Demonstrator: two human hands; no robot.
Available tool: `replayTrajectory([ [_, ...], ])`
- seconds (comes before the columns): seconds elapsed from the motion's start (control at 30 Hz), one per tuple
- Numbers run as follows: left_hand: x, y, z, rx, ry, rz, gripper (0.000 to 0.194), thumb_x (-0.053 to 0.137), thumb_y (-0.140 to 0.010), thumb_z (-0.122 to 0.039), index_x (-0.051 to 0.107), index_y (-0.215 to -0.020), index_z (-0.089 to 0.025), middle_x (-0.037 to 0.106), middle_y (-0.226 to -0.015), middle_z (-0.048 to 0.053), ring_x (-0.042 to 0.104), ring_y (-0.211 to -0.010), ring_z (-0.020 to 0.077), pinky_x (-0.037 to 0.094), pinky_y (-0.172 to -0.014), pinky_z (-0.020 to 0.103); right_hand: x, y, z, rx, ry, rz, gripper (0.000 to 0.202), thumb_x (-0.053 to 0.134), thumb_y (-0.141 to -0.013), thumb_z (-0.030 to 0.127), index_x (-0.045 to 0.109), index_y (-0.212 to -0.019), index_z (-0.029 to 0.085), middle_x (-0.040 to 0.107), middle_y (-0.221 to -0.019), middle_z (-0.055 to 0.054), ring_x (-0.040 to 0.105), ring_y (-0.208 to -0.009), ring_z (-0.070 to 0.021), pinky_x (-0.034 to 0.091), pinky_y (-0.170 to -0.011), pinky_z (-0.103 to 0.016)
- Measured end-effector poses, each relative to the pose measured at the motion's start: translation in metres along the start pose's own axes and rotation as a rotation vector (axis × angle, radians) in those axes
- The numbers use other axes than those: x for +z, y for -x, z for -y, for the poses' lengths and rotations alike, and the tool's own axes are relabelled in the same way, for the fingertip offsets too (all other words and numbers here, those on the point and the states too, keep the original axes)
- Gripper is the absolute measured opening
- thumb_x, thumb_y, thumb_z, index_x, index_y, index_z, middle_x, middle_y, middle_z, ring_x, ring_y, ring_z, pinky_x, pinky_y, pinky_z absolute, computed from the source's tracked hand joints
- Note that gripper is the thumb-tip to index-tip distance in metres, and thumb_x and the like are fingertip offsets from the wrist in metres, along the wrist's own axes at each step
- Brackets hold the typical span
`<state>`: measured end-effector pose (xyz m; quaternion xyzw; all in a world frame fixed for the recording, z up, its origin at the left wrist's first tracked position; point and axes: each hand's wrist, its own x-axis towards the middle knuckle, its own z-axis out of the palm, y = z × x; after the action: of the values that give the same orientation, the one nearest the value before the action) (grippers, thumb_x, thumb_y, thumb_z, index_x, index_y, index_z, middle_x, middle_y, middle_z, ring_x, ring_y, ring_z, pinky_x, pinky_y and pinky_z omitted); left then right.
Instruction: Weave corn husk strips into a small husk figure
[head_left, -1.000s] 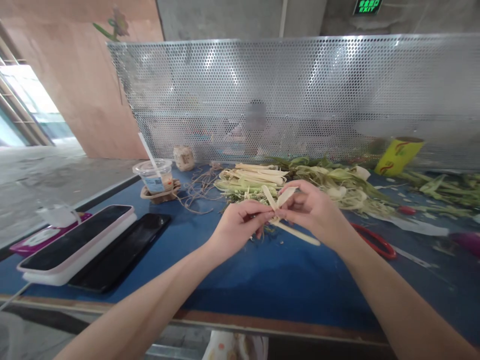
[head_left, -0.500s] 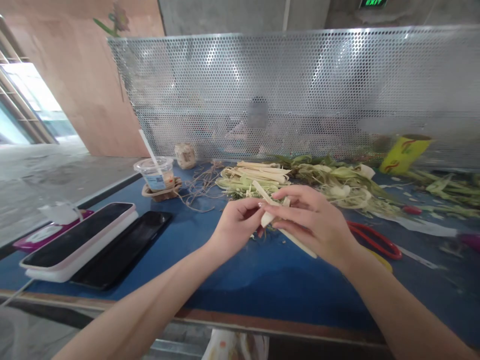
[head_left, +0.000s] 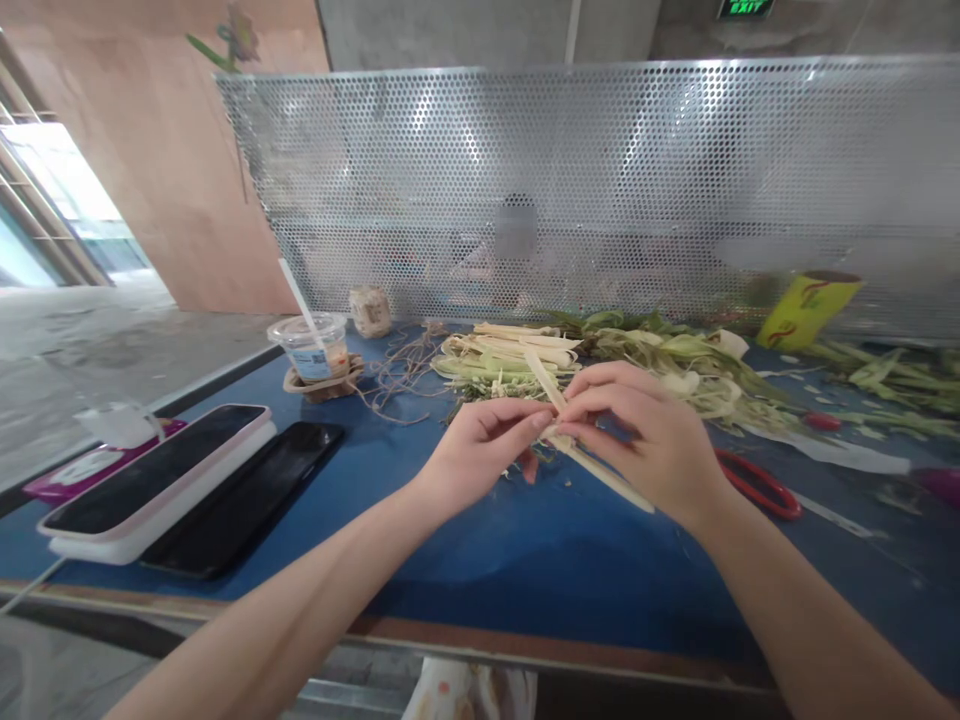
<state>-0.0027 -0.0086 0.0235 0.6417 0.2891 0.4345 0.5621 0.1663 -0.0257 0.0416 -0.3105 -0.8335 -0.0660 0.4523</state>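
Note:
Pale corn husk strips (head_left: pixel 609 482), crossed over each other, are held between my two hands above the blue table (head_left: pixel 480 590). My left hand (head_left: pixel 484 450) pinches them near the crossing with thumb and forefinger. From the other side, my right hand (head_left: pixel 649 430) grips the same strips with its fingertips. One end sticks up and away, while another slants down under the right palm. Fingers partly cover the crossing. Just beyond lies a stack of trimmed pale husks (head_left: pixel 510 352), with looser green husks (head_left: pixel 675 355) to its right.
Red-handled scissors (head_left: pixel 761 487) lie by my right wrist. Tangled twine (head_left: pixel 397 375) and a lidded drink cup (head_left: pixel 311 350) with a straw are at the back left. Two phones (head_left: pixel 244 500) lie at left. A yellow tube (head_left: pixel 806 310) stands before the perforated metal screen (head_left: pixel 525 150).
My fingers have shifted closer together at the crossing. The husk strips have turned slightly, and their lower end has moved a little to the right.

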Motion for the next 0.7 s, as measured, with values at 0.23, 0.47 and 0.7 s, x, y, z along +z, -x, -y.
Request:
replayTrajectory([
  [0.23,0.0034,0.0014,-0.0021,0.008,0.171,-0.031,0.024,0.069,-0.062,-0.022,0.065,-0.085,-0.014,0.063,-0.068,0.000,0.053,-0.049,0.0074,0.045,-0.049,0.022,0.0027,0.0013,0.0000,0.083,-0.113,-0.048,0.010,0.053,-0.075,0.013,0.049,-0.072,0.021,0.056,-0.084,-0.004,0.056,-0.081,-0.0155,0.047,-0.065,-0.028],
  [0.47,0.0026,-0.0015,0.0019,0.065,0.175,-0.063,0.019,0.066,-0.066,-0.015,0.063,-0.085,-0.012,0.062,-0.067,-0.001,0.053,-0.047,0.0053,0.045,-0.047,0.019,0.0046,0.0023,0.0000,0.101,-0.135,-0.061,0.015,0.052,-0.072,0.009,0.044,-0.068,0.021,0.056,-0.085,-0.004,0.055,-0.082,-0.0155,0.046,-0.065,-0.028],
  [0.7,0.0015,-0.0002,-0.0014,-0.007,0.179,-0.057,0.023,0.068,-0.064,-0.017,0.061,-0.086,-0.012,0.061,-0.065,-0.001,0.058,-0.049,0.0079,0.049,-0.053,0.022,0.0065,0.0037,-0.0006,0.149,-0.179,-0.069,0.016,0.051,-0.069,0.008,0.041,-0.067,0.021,0.054,-0.085,-0.004,0.055,-0.076,-0.0146,0.045,-0.058,-0.026],
])
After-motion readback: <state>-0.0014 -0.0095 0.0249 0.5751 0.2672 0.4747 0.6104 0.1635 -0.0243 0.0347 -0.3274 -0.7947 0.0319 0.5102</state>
